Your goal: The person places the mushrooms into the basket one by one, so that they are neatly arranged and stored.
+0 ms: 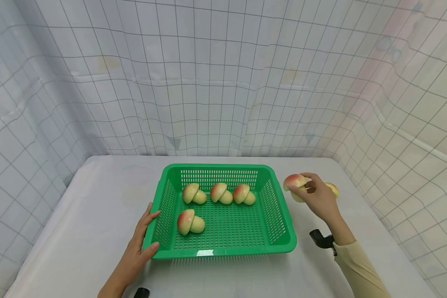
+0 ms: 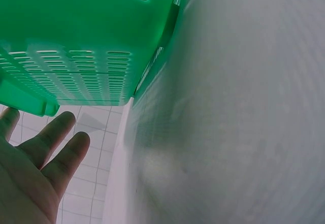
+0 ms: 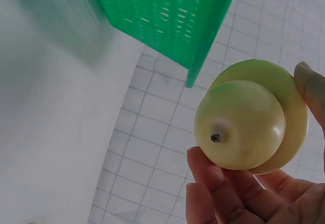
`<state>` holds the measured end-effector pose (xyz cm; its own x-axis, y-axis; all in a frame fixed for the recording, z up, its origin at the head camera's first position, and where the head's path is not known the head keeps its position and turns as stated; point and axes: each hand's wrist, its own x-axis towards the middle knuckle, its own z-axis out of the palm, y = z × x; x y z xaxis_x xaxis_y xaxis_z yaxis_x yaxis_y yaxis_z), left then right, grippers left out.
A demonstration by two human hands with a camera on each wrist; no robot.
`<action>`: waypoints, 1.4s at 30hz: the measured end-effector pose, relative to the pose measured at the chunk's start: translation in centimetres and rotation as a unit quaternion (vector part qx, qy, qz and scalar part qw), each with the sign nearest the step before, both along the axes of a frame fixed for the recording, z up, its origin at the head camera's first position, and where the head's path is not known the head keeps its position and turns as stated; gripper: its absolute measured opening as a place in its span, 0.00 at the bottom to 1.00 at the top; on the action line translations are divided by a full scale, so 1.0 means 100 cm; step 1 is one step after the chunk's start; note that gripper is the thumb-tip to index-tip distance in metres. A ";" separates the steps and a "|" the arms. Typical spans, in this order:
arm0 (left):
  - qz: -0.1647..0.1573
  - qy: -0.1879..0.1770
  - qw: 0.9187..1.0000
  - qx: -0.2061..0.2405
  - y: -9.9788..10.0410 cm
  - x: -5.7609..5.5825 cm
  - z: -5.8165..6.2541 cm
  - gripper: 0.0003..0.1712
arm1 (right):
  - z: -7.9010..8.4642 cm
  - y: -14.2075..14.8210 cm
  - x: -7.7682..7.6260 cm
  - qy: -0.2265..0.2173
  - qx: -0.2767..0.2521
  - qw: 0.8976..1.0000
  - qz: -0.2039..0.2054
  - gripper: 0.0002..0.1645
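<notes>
A green plastic basket [image 1: 231, 251] stands in the middle of the table with several toy mushrooms inside; one lies nearer the front left [image 1: 186, 222]. My left hand [image 1: 137, 244] rests at the basket's left side, thumb and a fingertip over the rim; its other fingers extend outside the wall in the left wrist view. To the right of the basket, my right hand [image 1: 318, 198] holds a toy mushroom [image 1: 295, 181] with a red-yellow cap between thumb and fingers. Its pale rounded stem [image 3: 241, 125] faces the right wrist camera. Behind that hand another yellow object [image 1: 332, 189] is partly hidden.
A white cloth covers the table [image 1: 93, 207]. Grid-patterned white curtains [image 1: 216, 82] hang behind it and on both sides. A black wrist camera mount [image 1: 321, 239] sits by the right forearm, and part of another [image 1: 142, 292] shows below the left hand.
</notes>
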<state>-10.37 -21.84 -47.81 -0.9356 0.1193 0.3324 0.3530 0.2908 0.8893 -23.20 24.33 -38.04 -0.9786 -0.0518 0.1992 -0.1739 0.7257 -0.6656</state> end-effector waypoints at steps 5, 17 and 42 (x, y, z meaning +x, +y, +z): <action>0.001 0.000 1.000 -0.001 0.000 0.000 0.001 0.39 | 0.010 -0.009 0.005 0.007 0.018 1.000 0.020 0.42; 0.001 -0.002 1.000 -0.001 0.001 0.000 0.001 0.39 | 0.023 -0.030 0.005 -0.009 0.029 0.994 0.100 0.37; 0.003 0.003 1.000 -0.002 0.001 0.000 0.002 0.39 | 0.027 -0.101 -0.007 -0.059 0.091 0.955 0.277 0.36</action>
<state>-10.35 -21.73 -47.60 -0.9343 0.1154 0.3372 0.3564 0.2963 0.8861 -23.93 14.22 -35.36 -0.8067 -0.5903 0.0275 -0.4951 0.6498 -0.5768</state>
